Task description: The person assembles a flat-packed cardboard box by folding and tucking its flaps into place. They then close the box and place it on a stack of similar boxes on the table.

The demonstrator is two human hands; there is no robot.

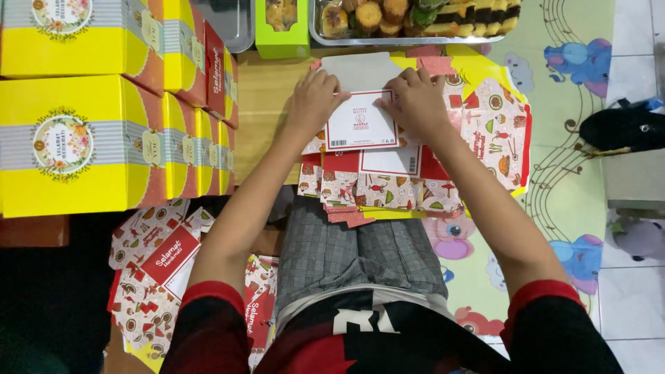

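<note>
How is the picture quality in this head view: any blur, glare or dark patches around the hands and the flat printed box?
Head view: both hands, left hand and right hand, and the flat red-and-white printed cardboard box blank are evenly lit and fairly sharp, without glare; the stacked yellow folded cardboard boxes look bright and saturated; the lower left corner falls into deep shadow, hiding detail.

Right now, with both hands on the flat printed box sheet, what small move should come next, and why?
Probably fold up the white panel: the left hand and right hand press its two upper corners, and the flat box sheet is not yet box-shaped like the finished yellow boxes.
</note>
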